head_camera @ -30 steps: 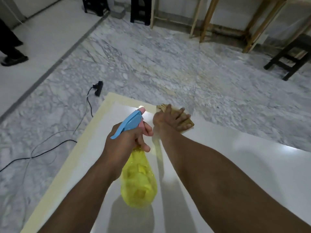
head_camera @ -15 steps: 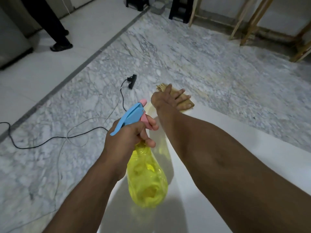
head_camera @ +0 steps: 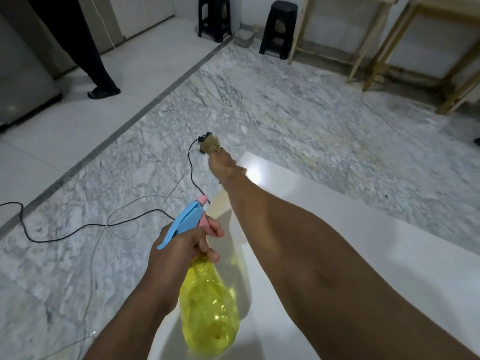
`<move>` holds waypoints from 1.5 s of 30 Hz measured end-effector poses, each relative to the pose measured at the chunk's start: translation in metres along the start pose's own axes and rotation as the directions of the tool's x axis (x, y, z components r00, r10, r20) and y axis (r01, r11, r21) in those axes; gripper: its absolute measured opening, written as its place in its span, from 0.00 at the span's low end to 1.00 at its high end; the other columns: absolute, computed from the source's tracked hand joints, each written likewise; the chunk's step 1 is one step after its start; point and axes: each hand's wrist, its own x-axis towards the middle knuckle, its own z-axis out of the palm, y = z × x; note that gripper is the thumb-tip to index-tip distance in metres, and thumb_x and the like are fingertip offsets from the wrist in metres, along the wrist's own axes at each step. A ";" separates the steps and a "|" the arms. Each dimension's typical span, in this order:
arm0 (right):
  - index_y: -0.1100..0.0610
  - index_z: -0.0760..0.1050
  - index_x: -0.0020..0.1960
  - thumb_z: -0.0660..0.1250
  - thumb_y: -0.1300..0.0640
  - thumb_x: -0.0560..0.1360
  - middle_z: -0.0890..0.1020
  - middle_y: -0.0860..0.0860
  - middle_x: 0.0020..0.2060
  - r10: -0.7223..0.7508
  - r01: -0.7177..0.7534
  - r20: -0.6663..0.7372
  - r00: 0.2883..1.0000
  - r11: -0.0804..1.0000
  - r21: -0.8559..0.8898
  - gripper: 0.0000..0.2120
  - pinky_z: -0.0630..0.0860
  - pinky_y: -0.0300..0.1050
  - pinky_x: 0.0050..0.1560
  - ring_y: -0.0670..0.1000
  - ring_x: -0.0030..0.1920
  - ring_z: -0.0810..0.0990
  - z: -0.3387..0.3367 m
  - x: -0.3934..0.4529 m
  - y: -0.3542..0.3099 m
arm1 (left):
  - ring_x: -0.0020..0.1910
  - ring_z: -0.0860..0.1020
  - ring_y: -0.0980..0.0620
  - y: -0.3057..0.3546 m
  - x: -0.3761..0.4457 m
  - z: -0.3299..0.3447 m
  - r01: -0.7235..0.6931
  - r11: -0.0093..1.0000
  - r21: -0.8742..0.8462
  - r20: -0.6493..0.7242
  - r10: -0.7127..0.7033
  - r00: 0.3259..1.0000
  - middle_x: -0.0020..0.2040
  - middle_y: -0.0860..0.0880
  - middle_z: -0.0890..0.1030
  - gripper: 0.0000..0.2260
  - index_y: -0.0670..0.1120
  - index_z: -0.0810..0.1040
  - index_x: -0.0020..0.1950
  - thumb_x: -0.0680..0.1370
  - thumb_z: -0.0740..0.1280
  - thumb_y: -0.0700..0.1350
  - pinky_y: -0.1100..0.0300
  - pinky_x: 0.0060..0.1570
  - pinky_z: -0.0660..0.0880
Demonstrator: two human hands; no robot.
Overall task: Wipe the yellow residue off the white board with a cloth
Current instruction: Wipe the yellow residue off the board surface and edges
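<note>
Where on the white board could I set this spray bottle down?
Bare patch: the white board right of the right forearm, up to its far edge. Crowded: the near left corner, where the left hand holds the spray bottle, beside floor cables.

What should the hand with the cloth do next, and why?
Probably pull the cloth back along the white board toward the yellowish patch near the sprayer's nozzle. The right hand, gripping the cloth, is stretched out at the board's far corner, while that tint lies closer in. The left hand holds the yellow spray bottle.
</note>
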 end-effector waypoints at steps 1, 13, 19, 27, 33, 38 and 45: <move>0.52 0.66 0.78 0.53 0.41 0.84 0.72 0.54 0.73 0.009 -0.013 0.019 1.000 0.986 0.169 0.27 0.66 0.61 0.73 0.61 0.74 0.69 0.001 -0.003 0.004 | 0.32 0.79 0.43 -0.002 -0.004 0.001 0.010 1.000 0.005 0.001 -0.010 1.000 0.46 0.42 0.86 0.14 0.37 0.83 0.44 0.68 0.59 0.28 0.47 0.45 0.79; 0.61 0.72 0.73 0.57 0.47 0.84 0.79 0.61 0.68 -0.061 -0.198 0.254 0.965 0.463 0.864 0.24 0.69 0.60 0.73 0.62 0.69 0.77 -0.111 -0.156 0.098 | 0.27 0.76 0.45 -0.005 -0.068 0.044 0.065 0.997 0.049 0.030 -0.066 0.997 0.47 0.40 0.85 0.12 0.34 0.80 0.48 0.73 0.58 0.29 0.57 0.33 0.75; 0.62 0.71 0.73 0.57 0.48 0.84 0.78 0.61 0.68 -0.082 -0.222 0.290 0.954 0.460 0.860 0.24 0.66 0.62 0.75 0.63 0.70 0.75 -0.133 -0.216 0.129 | 0.25 0.74 0.47 -0.023 -0.103 0.071 0.057 0.996 0.064 0.000 -0.057 0.998 0.34 0.42 0.79 0.24 0.50 0.82 0.62 0.75 0.58 0.30 0.57 0.31 0.74; 0.60 0.74 0.71 0.59 0.45 0.84 0.83 0.59 0.64 -0.080 -0.243 0.324 0.943 0.500 0.831 0.23 0.72 0.58 0.71 0.60 0.66 0.80 -0.136 -0.263 0.143 | 0.26 0.74 0.46 -0.029 -0.146 0.076 0.105 0.994 0.016 -0.043 -0.104 0.994 0.35 0.41 0.77 0.26 0.57 0.80 0.62 0.75 0.58 0.31 0.58 0.32 0.75; 0.59 0.75 0.71 0.60 0.44 0.83 0.83 0.59 0.64 -0.037 -0.248 0.316 0.948 0.535 0.808 0.24 0.70 0.60 0.72 0.61 0.66 0.80 -0.120 -0.259 0.129 | 0.29 0.75 0.44 -0.023 -0.143 0.067 0.099 0.995 0.011 -0.067 -0.098 0.993 0.36 0.41 0.79 0.27 0.54 0.82 0.60 0.72 0.58 0.29 0.56 0.32 0.77; 0.57 0.77 0.67 0.66 0.48 0.81 0.85 0.57 0.59 0.001 -0.204 0.267 0.964 0.646 0.735 0.18 0.76 0.59 0.68 0.59 0.61 0.83 -0.102 -0.230 0.112 | 0.30 0.75 0.45 -0.012 -0.122 0.053 0.059 0.998 -0.023 -0.107 -0.061 0.992 0.39 0.42 0.81 0.22 0.50 0.83 0.53 0.73 0.59 0.29 0.56 0.32 0.78; 0.55 0.75 0.66 0.62 0.44 0.81 0.83 0.56 0.58 0.064 -0.068 0.023 0.998 0.916 0.395 0.20 0.76 0.60 0.66 0.59 0.59 0.81 -0.092 -0.127 0.064 | 0.29 0.77 0.43 -0.002 -0.065 0.019 0.034 0.997 -0.073 -0.129 -0.043 0.991 0.48 0.43 0.86 0.10 0.36 0.79 0.39 0.73 0.59 0.29 0.56 0.36 0.78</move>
